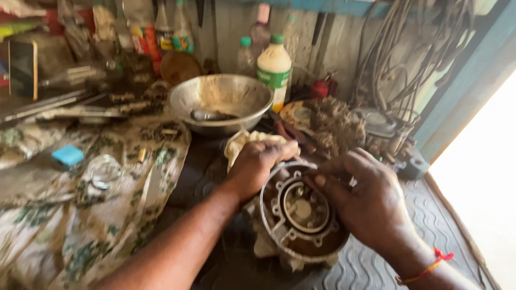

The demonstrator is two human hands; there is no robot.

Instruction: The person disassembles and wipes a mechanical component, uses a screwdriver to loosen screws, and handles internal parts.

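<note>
Round metal housing [301, 215] low in centre of view, resting on dark ribbed rubber mat [430, 225], open face up, inner ring and bolt lugs showing, brown grime inside. Left hand [257, 164] clamped over far-left rim, fingers curled down on pale cloth [242, 140] bunched just behind. Right hand [365, 201] laid over right rim, fingers bent inward to inner face, thumb tip by upper edge; whether anything small pinched between fingertips, cannot tell. Judged heavy for its bulk, cast and rigid, not fragile but awkward; oily film likely, so slippery on bare metal. Best purchase on outer rim, two hands opposite, or through cloth for grip; inner ring and lugs better left alone. Containers: wide steel bowl [221, 99] beyond cloth, dull residue on walls, one metal piece lying in bottom, otherwise near empty. White plastic bottle with green cap [274, 70] just right of bowl, upright, fill level unseen. Smaller clear bottles [246, 53] behind, against wall, contents unclear. Fibrous brown clump [336, 126] on round disc to right of bottle. Floral cloth [80, 225] over bench at left, carrying small blue block [67, 155] and clear ring [104, 171]. Red thread band [430, 266] on right wrist.
</note>
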